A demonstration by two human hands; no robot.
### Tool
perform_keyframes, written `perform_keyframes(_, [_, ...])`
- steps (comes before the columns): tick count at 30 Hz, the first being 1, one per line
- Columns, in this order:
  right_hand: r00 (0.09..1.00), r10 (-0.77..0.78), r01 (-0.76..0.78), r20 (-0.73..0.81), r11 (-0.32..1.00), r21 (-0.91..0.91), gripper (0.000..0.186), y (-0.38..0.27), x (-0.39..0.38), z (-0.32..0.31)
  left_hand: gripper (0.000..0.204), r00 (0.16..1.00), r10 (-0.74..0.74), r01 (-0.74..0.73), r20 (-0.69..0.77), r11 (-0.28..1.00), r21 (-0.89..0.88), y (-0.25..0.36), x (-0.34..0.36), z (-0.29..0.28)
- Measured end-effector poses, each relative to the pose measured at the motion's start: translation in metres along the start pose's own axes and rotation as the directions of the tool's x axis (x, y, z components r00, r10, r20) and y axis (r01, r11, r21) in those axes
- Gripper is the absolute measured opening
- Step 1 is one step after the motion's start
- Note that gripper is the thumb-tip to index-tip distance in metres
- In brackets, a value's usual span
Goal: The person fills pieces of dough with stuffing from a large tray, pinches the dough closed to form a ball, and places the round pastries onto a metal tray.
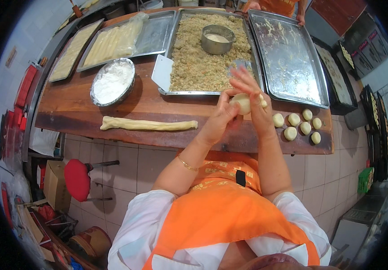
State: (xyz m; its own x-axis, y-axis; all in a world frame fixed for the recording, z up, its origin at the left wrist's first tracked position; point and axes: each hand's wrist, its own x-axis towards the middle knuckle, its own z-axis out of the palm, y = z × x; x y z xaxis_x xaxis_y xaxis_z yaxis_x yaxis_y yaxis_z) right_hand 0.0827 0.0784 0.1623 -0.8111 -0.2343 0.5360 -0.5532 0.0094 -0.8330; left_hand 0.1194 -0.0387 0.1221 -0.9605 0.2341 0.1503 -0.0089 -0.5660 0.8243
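Note:
My left hand [223,114] is closed around a pale, rounded piece of dough [241,103] above the table's near edge. Against its other side rests my right hand [258,108], fingers stretched out and slightly blurred. A small pale dough bit [263,101] shows at the right hand. Several small round dough balls [294,119] sit on the wood to the right. To the left lies a long dough roll [149,124]. Just beyond my hands is a large tray of crumbly filling [194,54], with a round metal bowl [218,39] standing in it.
A bowl of white flour [113,81] stands at left on the wooden table [153,103]. A white scraper [161,74] leans at the filling tray's corner. Behind are trays of dough strips [113,45] and a smeared metal tray [293,63]. Another person's hand [300,19] touches the latter. A red stool [77,180] stands below.

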Motion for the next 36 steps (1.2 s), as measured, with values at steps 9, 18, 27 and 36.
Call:
perform_keyframes(9, [0.979,0.048,-0.055,0.2,0.998,0.028,0.065,0.014,-0.003,-0.014,0.062,0.99,0.131,-0.122,-0.049,0.98,0.154,-0.001,-0.001,0.012])
perform_keyframes(18, [0.982,0.027,-0.047,0.184,0.993,0.104,0.063,0.013,-0.004,-0.007,0.063,0.994,0.074,-0.089,0.081,0.976,0.198,-0.014,0.0,-0.014])
perform_keyframes(27, [0.997,0.007,-0.017,0.083,0.992,0.125,0.069,-0.001,-0.001,0.009,0.057,0.991,-0.023,0.011,0.128,0.995,0.097,-0.008,0.0,-0.021])
perform_keyframes(36, [0.996,0.024,-0.042,-0.08,0.972,-0.229,0.054,-0.003,-0.001,0.003,0.039,1.0,0.016,-0.02,-0.025,0.989,-0.147,-0.007,0.0,0.001])
